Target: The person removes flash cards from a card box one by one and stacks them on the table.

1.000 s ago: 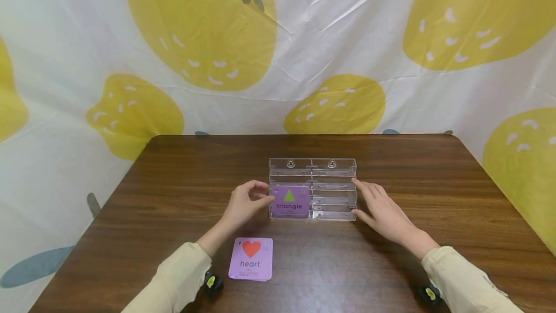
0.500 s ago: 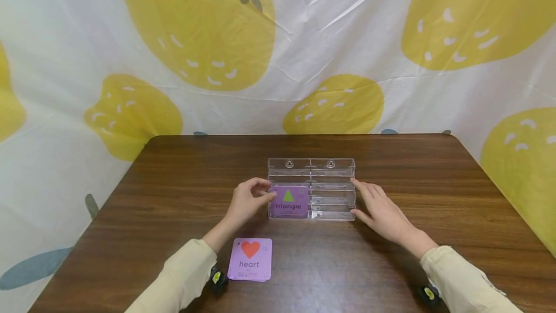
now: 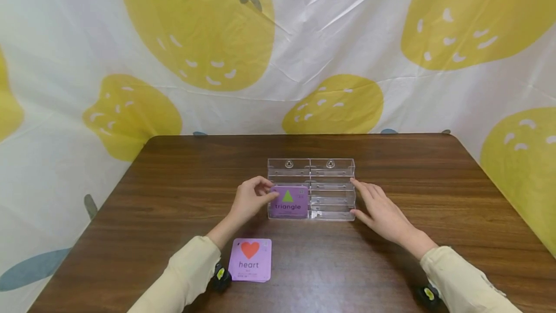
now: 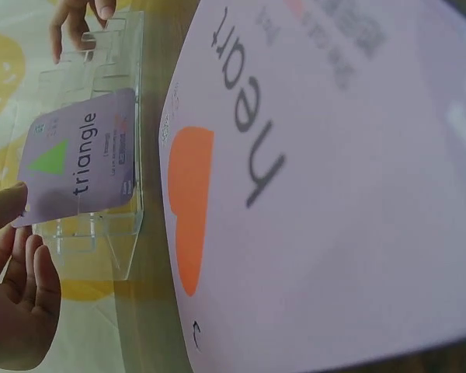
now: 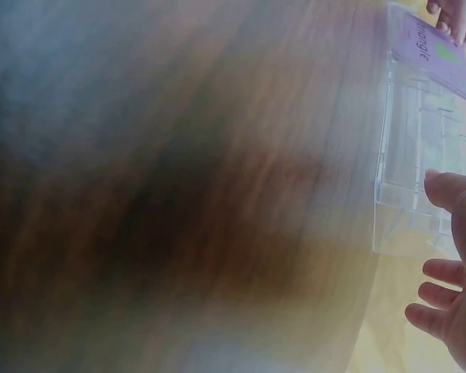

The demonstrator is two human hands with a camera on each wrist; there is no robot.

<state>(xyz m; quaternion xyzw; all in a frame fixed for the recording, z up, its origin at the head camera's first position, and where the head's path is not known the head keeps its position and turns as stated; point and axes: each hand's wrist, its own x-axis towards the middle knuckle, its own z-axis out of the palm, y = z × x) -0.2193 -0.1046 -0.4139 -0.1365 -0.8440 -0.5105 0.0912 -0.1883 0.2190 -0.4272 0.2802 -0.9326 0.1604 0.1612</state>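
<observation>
My left hand point(image 3: 251, 201) pinches the left corner of a purple triangle card point(image 3: 292, 206), with the thumb on its front face. That card point(image 4: 78, 155) stands in the lower left pocket of a clear plastic card rack point(image 3: 332, 187) and leans slightly back. On the rack's right side rest the thumb and forefinger of my right hand point(image 3: 384, 214), fingers fairly straight. The left wrist view shows a heart card point(image 4: 334, 194) large and close. It tops a small stack on the table, in front of the rack and to its left.
The brown wooden table point(image 3: 339, 264) runs back to a white cloth point(image 3: 243, 115) printed with yellow fruit. A dark wrist camera point(image 3: 220, 278) sits at the left cuff beside the card stack. Another wrist camera point(image 3: 429, 294) is at the right cuff.
My left hand has shifted slightly right and its thumb now reaches further onto the triangle card. The right hand keeps its place on the rack.
</observation>
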